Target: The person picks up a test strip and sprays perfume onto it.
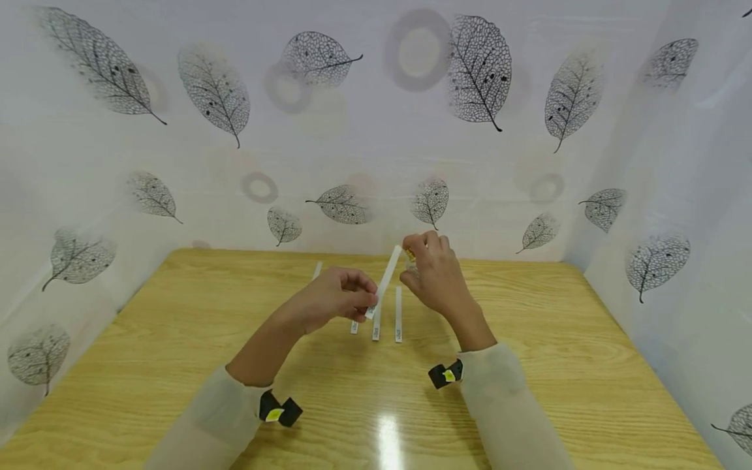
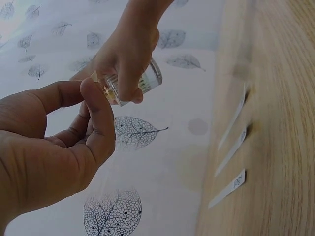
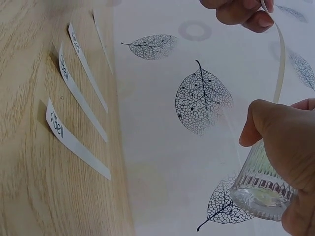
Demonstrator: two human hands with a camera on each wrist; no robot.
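Observation:
A white paper test strip (image 1: pixel 386 277) slants upward from my left hand (image 1: pixel 329 303), pinched at its printed lower end between thumb and fingers. My right hand (image 1: pixel 436 273) grips a small ribbed glass perfume bottle (image 3: pixel 258 179), tilted, with clear liquid and a gold-coloured neck (image 2: pixel 109 92). The strip's far end meets or nearly meets the bottle's top; the right fingers hide the exact contact. In the right wrist view the held strip (image 3: pixel 281 59) bows between the two hands. Below them, several similar strips lie on the table, including one at the right (image 1: pixel 398 316).
The strips on the wooden table (image 1: pixel 529 326) carry the print "Bell", as on the nearest strip (image 3: pixel 74 140). A pale curtain (image 1: pixel 364 143) with leaf prints hangs behind the table and at both sides. Each sleeve bears a black wrist mount (image 1: pixel 281 410).

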